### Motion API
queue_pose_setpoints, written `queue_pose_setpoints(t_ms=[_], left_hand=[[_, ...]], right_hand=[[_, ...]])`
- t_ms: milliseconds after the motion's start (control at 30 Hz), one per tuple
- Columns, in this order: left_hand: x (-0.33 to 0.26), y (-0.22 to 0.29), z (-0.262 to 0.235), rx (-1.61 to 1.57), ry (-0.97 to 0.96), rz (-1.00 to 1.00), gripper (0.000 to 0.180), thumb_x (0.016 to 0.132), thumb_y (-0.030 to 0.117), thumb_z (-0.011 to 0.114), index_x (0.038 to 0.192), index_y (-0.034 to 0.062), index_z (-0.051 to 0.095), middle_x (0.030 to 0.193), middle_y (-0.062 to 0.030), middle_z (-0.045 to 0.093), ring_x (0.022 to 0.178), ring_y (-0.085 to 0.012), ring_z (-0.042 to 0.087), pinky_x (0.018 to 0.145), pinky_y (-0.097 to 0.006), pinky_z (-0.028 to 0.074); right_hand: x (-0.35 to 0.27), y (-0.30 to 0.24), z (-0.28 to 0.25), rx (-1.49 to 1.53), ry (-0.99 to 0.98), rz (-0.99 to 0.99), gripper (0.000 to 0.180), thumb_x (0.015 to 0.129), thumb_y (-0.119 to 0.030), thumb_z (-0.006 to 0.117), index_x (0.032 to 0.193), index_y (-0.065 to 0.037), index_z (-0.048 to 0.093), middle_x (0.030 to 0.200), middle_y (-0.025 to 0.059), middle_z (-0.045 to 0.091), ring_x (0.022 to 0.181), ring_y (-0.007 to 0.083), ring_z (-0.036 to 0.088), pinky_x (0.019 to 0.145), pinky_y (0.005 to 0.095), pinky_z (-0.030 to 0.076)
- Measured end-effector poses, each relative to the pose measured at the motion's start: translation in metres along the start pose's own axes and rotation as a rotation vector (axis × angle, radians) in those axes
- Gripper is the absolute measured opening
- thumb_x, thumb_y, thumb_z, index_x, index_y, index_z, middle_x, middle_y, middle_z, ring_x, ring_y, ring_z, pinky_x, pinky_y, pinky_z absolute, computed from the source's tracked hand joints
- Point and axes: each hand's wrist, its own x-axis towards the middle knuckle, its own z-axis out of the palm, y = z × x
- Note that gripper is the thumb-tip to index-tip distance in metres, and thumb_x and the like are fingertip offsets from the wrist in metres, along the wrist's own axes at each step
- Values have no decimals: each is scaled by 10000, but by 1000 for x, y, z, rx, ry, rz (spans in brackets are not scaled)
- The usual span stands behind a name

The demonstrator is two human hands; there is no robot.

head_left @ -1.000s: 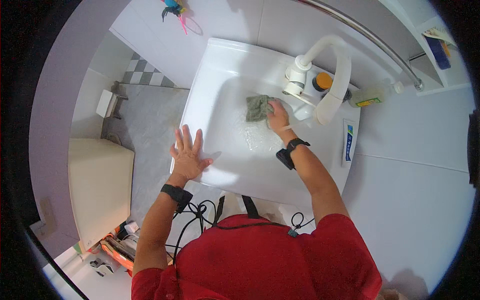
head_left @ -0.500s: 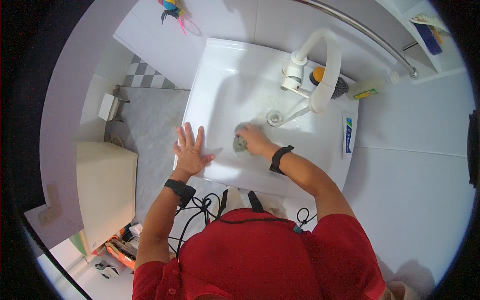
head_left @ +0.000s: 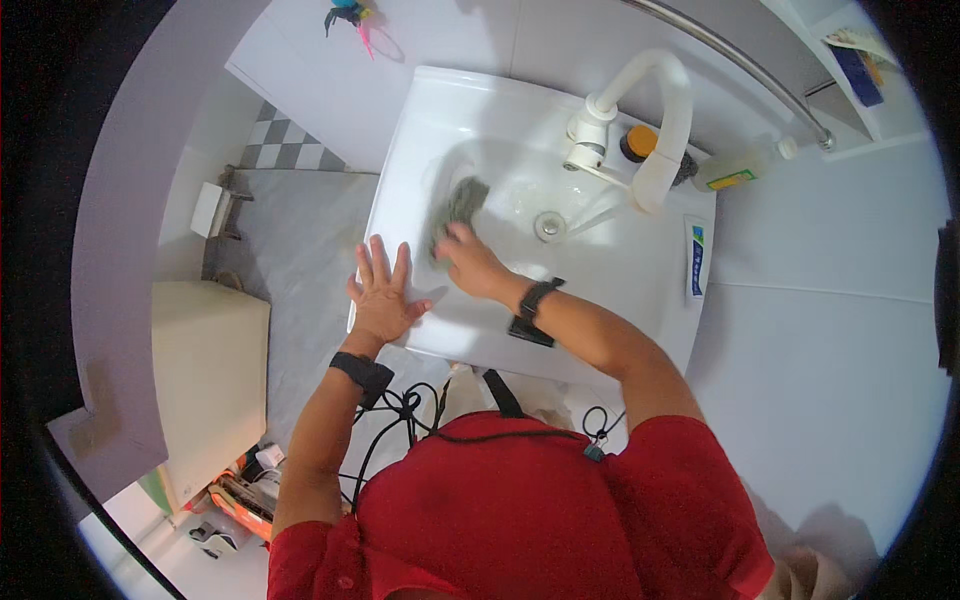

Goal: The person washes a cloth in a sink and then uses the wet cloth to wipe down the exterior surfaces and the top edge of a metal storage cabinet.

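Observation:
My right hand (head_left: 475, 264) is closed on a grey-green cloth (head_left: 466, 203) and presses it to the inner left side of the white washbasin (head_left: 400, 150). The cloth stretches away from my fingers along the basin wall and is blurred by motion. With fingers spread, my left hand (head_left: 384, 300) lies flat on the basin's left rim and holds nothing. Water runs from the white curved faucet (head_left: 672, 110) into the basin near the round drain (head_left: 550, 227).
A jar with a yellow-orange lid (head_left: 640, 140), a dark scrubber (head_left: 686, 168) and a clear bottle (head_left: 740, 172) stand behind the faucet. A toothpaste tube (head_left: 697, 258) lies on the right rim. A metal rail (head_left: 740, 62) runs along the wall.
My right hand has moved left with the cloth, from beside the drain to the basin's left side. The cloth is now stretched out longer. My left hand stays on the rim.

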Motion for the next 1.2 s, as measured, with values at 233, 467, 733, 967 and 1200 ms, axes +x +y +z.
queue_pose_setpoints(t_ms=[233,467,733,967,1200], left_hand=[[2,0,1,-17,13,17,899,677,459,621,1357,179,104,1387,-227,-60,1272,-414,-68,920,-599,130],[0,2,-5,-23,-9,-3,891,678,464,617,1355,169,117,1389,-222,-55,1272,-413,-69,924,-599,127],[6,7,-1,-56,2,21,915,668,473,630,1360,192,102,1391,-209,-79,1274,-409,-72,924,-615,111],[1,2,2,0,27,20,912,664,469,622,1359,188,102,1388,-223,-64,1268,-431,-33,920,-601,135],[0,3,-3,13,0,-21,922,657,425,649,1360,195,98,1389,-218,-67,1269,-429,-32,928,-596,131]], right_hand=[[-76,34,-67,-553,-577,271,337,701,-34,540,1033,-89,530,1129,152,439,1004,337,454,830,395,399],[-69,69,-80,68,-144,477,259,719,-204,586,918,-39,560,894,132,583,781,289,566,707,321,449],[-47,139,-93,-449,136,657,343,694,-335,597,840,-26,585,835,171,596,792,313,572,703,375,454],[-32,146,-85,-492,64,659,361,694,-343,586,760,12,604,779,205,602,754,349,582,695,399,460],[-26,136,-92,-554,34,738,350,714,-325,592,738,24,606,756,224,597,746,355,589,671,395,471]])
